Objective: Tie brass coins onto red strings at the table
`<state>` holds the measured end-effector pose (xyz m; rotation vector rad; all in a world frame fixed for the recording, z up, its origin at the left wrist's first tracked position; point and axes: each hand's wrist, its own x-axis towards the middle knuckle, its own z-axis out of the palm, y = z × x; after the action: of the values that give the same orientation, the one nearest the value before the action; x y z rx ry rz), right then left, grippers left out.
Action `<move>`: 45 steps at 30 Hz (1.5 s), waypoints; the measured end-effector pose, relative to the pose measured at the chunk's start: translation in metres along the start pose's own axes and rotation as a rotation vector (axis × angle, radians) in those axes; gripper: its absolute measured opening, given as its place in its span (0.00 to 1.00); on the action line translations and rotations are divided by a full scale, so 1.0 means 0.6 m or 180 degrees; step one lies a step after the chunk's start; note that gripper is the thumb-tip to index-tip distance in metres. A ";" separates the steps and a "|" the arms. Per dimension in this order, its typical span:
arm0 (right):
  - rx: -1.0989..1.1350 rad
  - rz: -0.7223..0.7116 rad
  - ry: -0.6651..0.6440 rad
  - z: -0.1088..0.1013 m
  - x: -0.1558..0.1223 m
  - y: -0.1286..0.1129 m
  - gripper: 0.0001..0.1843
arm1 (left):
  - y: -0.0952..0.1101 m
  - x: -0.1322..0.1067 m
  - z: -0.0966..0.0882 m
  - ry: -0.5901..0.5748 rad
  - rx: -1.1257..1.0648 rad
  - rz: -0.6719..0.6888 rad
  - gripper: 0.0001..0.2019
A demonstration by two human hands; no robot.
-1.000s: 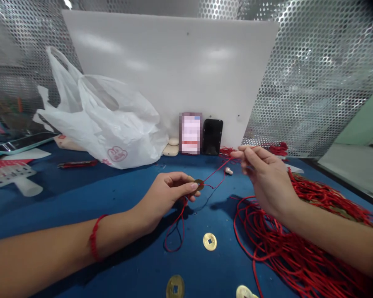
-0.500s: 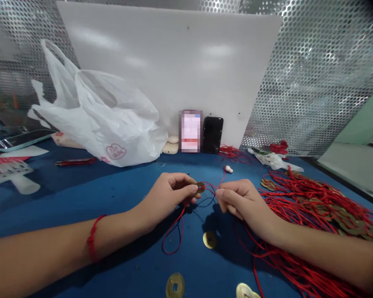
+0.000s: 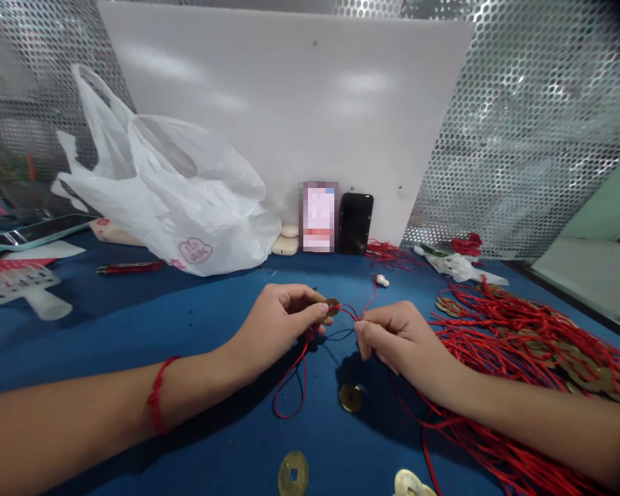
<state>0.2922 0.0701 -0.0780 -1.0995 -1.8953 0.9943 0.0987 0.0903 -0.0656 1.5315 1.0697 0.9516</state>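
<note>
The head-worn camera looks forward and down, close above the left hand [image 3: 277, 318] and right hand [image 3: 400, 337]. Beyond them it faces a white board [image 3: 289, 103].

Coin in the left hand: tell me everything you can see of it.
A small round coin, brass-coloured and metallic-looking, sits in the grip of the left hand, pinched between thumb and fingers, which hide part of it. It is tilted, with one face turned partly toward the camera. Thin red cord meets it near its centre and runs to the right hand. Any centre hole is too small to make out.
</note>
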 end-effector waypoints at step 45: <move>-0.0320 -0.0031 -0.0573 0.007 0.002 -0.001 0.21 | -0.001 -0.013 0.004 -0.0002 0.0452 0.0668 0.07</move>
<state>0.2879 0.0699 -0.0792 -1.0873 -2.1131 1.0317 0.0988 0.0824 -0.0671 1.7876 1.0077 1.0349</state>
